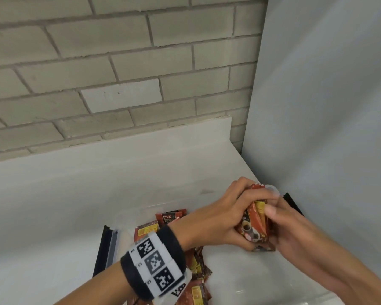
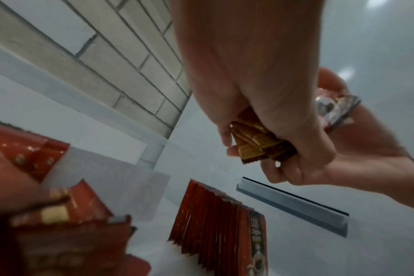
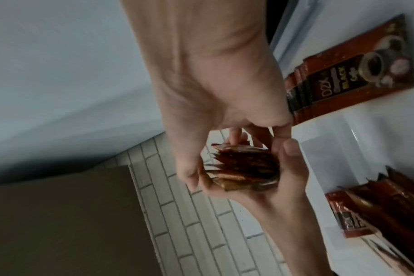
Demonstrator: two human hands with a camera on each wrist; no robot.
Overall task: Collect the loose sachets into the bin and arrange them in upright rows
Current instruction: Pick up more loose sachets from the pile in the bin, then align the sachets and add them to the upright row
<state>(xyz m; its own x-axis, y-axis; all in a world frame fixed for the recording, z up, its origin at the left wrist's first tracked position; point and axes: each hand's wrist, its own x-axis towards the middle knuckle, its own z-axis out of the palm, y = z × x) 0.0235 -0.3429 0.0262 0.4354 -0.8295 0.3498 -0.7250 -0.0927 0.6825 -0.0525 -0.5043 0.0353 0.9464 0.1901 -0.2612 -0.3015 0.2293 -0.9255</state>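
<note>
Grey brick wall (image 1: 119,62) behind a smooth white counter (image 1: 53,205), with a plain pale panel (image 1: 328,95) closing off the right side. Both hands are wrapped round one wad (image 1: 256,223) of glossy red-brown foil sachets at about 4 o'clock in the head view: left hand (image 1: 220,219) clamps it from the left, right hand (image 1: 288,225) cups it from the right. They're over the clear plastic bin (image 1: 273,189), which you can barely make out.

The left wrist cam shows what the head cam doesn't: a neat upright row (image 2: 215,227) of sachets with crimped, zigzag top edges. The right wrist cam gets the fanned sachet edges (image 3: 246,166) in the grip, plus a flat pack (image 3: 357,74) printed with a coffee cup at 2 o'clock.
</note>
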